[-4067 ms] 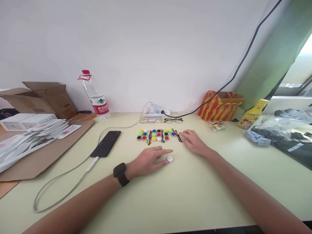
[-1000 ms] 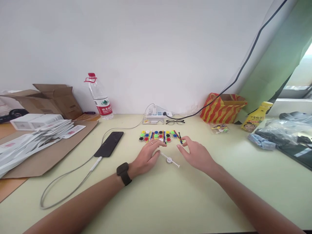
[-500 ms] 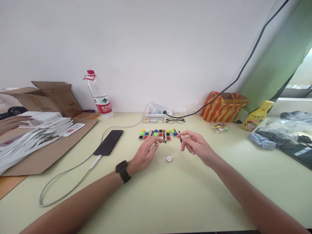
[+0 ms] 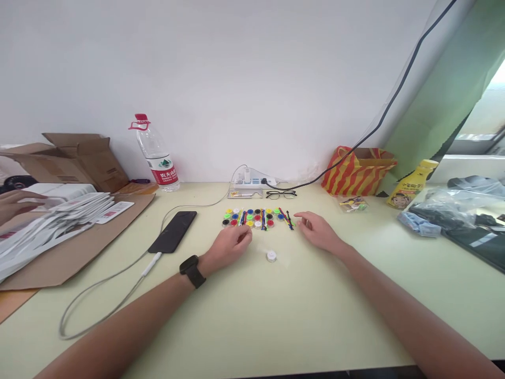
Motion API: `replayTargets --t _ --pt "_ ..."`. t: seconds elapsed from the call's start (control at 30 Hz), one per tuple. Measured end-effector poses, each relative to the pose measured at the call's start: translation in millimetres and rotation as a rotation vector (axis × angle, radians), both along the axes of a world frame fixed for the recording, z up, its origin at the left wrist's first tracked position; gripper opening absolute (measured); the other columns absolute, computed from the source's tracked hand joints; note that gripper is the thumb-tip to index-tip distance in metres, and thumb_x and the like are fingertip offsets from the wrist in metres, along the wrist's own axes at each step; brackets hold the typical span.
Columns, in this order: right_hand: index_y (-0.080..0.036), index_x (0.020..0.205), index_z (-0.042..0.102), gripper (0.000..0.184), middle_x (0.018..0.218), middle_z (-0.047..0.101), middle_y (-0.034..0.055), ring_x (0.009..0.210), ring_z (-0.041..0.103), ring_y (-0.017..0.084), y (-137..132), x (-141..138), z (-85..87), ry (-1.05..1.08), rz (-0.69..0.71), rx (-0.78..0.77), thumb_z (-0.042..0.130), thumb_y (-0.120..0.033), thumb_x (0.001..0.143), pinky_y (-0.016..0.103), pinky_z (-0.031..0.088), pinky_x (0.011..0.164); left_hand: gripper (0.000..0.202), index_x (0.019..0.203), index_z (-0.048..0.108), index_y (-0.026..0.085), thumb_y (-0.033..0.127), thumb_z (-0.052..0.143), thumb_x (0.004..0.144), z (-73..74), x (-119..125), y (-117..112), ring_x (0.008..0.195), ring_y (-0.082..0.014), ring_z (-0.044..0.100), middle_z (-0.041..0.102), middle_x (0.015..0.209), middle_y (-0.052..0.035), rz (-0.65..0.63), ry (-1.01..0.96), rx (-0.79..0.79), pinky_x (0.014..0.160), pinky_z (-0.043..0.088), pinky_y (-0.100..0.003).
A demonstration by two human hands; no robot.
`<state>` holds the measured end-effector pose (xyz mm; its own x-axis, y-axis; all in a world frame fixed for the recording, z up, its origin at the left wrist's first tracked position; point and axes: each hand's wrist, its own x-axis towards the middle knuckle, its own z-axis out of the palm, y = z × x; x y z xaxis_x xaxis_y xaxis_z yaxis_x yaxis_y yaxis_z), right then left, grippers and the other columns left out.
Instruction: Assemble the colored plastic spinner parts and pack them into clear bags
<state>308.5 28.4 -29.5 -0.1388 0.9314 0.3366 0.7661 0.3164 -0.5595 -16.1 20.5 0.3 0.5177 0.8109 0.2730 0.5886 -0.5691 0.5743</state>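
Note:
Rows of small coloured discs (image 4: 258,218) in clear cases lie on the table, with bundles of thin coloured plastic sticks (image 4: 264,219) among them. My left hand (image 4: 231,245) rests at the front left of these rows, its fingers curled into a loose fist, and nothing shows in it. My right hand (image 4: 319,231) is on the table to the right, fingers apart and holding nothing. Its index finger points toward a few loose sticks (image 4: 286,218) at the right end. A single white disc (image 4: 271,256) sits apart, nearer to me, between my hands.
A phone (image 4: 172,232) on a charging cable, a large water bottle (image 4: 161,163) and cardboard are left. Behind the discs are a power strip (image 4: 252,181) and glasses (image 4: 281,194). A striped bag (image 4: 357,171) and yellow bottle (image 4: 412,184) stand right. Another person's hand (image 4: 18,202) is far left.
My left hand has closed from spread fingers into a loose fist and drawn slightly left. My right hand has moved right, lowering to the table, away from the sticks.

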Motion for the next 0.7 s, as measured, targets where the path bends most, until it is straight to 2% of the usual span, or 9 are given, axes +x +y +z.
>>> replayTargets --t 0.1,0.2,0.43,0.53,0.63,0.7 --pt "-0.025 0.131 0.069 0.038 0.098 0.065 0.0054 0.08 0.063 0.019 -0.3 -3.6 -3.6 -0.148 0.042 0.003 0.044 -0.03 0.102 0.032 0.048 0.072 0.026 0.069 0.05 0.02 0.024 0.045 0.094 0.2 -0.9 1.7 0.058 -0.0146 0.041 0.049 0.061 0.0029 0.002 0.076 0.001 0.057 0.026 -0.03" --pt "-0.026 0.129 0.068 0.037 0.102 0.065 0.0053 0.083 0.064 0.02 -0.1 -4.6 -2.9 -0.177 0.051 -0.003 0.042 -0.027 0.103 0.032 0.047 0.074 0.028 0.069 0.05 0.02 0.025 0.044 0.096 0.8 -0.7 0.9 0.058 -0.0149 0.041 0.048 0.06 0.0031 -0.017 0.116 0.001 0.057 0.025 -0.031" --pt "-0.022 0.101 0.067 0.016 0.094 0.066 0.0039 0.073 0.059 0.018 4.3 -1.7 -2.7 -0.095 0.041 -0.006 0.052 -0.022 0.094 0.033 0.046 0.07 0.028 0.07 0.054 0.021 0.026 0.046 0.096 1.5 -1.4 -0.9 0.058 -0.0153 0.043 0.052 0.061 0.0027 -0.037 0.136 0.005 0.058 0.026 -0.031" --pt "-0.022 0.094 0.063 0.01 0.098 0.067 0.0062 0.082 0.06 0.021 5.2 -1.0 -3.0 -0.044 0.041 0.064 0.053 -0.023 0.093 0.034 0.047 0.075 0.027 0.071 0.055 0.021 0.026 0.045 0.096 1.8 -2.1 -1.3 0.058 -0.0153 0.043 0.053 0.061 0.0025 -0.04 0.143 0.008 0.058 0.026 -0.031" --pt "-0.023 0.09 0.058 0.006 0.097 0.067 0.0075 0.096 0.06 0.026 6.7 -0.2 -3.0 0.02 -0.014 0.158 0.053 -0.025 0.093 0.038 0.047 0.084 0.026 0.072 0.054 0.021 0.025 0.044 0.096 2.7 -2.0 -1.7 0.058 -0.0151 0.042 0.051 0.061 0.0029 -0.039 0.161 0.0 0.058 0.026 -0.03" --pt "-0.023 0.091 0.054 0.007 0.092 0.066 0.0065 0.091 0.06 0.026 7.1 -1.0 -2.7 0.075 -0.046 0.164 0.05 -0.028 0.096 0.037 0.048 0.076 0.025 0.073 0.054 0.021 0.024 0.044 0.096 3.4 -1.7 -1.8 0.058 -0.015 0.041 0.05 0.061 0.0031 -0.04 0.168 -0.004 0.058 0.026 -0.03"
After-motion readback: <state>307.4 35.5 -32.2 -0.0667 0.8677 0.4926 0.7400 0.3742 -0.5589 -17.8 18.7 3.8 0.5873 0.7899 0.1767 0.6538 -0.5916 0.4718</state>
